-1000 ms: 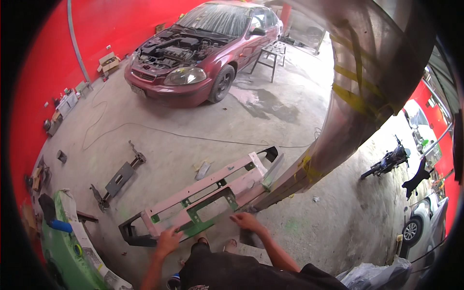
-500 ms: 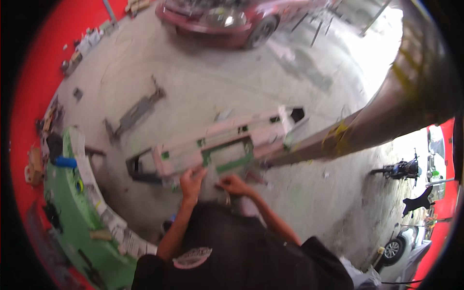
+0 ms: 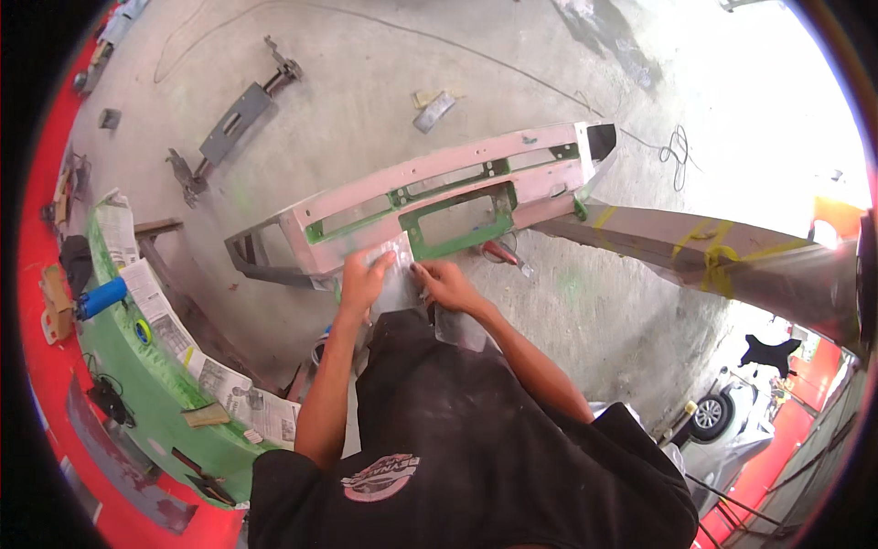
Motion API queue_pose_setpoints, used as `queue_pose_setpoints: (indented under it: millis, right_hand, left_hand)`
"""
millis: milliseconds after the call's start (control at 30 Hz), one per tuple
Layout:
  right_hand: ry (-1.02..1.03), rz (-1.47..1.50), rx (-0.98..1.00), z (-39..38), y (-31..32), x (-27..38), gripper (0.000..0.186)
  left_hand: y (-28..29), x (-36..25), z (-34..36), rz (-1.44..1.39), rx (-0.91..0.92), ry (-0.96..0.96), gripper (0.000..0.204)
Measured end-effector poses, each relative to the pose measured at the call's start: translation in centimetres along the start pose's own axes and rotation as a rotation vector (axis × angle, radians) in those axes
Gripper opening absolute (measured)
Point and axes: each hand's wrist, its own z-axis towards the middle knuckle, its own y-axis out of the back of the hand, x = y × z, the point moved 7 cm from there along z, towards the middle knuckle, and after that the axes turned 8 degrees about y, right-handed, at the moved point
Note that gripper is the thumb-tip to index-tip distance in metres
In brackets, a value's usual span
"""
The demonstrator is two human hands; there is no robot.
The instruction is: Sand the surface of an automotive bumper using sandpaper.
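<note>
In front of my body my left hand [image 3: 362, 282] is closed, thumb on top, around a flat pale grey sheet [image 3: 400, 285]. My right hand [image 3: 450, 286] is also closed, its thumb and finger pinched at the right edge of this sheet. A greyish, see-through flap [image 3: 460, 330] hangs below the right hand; whether it belongs to the same sheet I cannot tell. Just beyond both hands lies a long vehicle bumper [image 3: 352, 195] with pinkish and green patches, dark ends and rectangular openings. A red-handled tool [image 3: 501, 252] sits at its near side.
A green painted panel [image 3: 146, 393] edged with newspaper curves along the left, with a blue roll [image 3: 102, 297] on it. A wrapped long part [image 3: 677, 247] juts in from the right. Farther off are a dark metal bracket [image 3: 234, 122], a grey block [image 3: 433, 112] and a cable [image 3: 677, 160].
My view has tilted down, and the red car and the motorcycle have left it. Both hands stay close together before my body; the pale sheet shows more clearly.
</note>
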Motion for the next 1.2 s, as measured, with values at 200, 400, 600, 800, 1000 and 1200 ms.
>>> queue_pose_setpoints:
  millis: [200, 400, 600, 800, 1000, 1200]
  right_hand:
    - [-0.044, -0.083, -0.249, 7.1, 2.2, -1.6, 0.035]
    - [-0.16, -0.173, -0.334, 12.2, 4.6, -4.0, 0.041]
    - [-0.21, -0.147, -0.215, 16.4, 5.6, -7.7, 0.04]
    - [-0.325, -0.136, -0.085, 17.4, 5.5, -9.2, 0.046]
    - [-0.311, -0.113, -0.03, 17.4, 5.5, -9.5, 0.047]
    - [-0.315, -0.144, 0.009, 18.3, 6.6, -8.7, 0.046]
  left_hand:
    - [-1.4, -1.6, 7.2, 0.072, 0.049, -0.056, 0.028]
    - [-2.0, 0.4, 13.3, -0.129, -0.022, 0.187, 0.028]
    - [-3.4, 3.2, 16.0, -0.466, -0.063, 0.35, 0.033]
    - [-3.5, 3.3, 16.8, -0.438, -0.163, 0.322, 0.026]
    - [-3.4, 2.7, 17.3, -0.208, -0.135, 0.384, 0.027]
    - [-4.1, 2.4, 16.9, -0.361, -0.114, 0.425, 0.034]
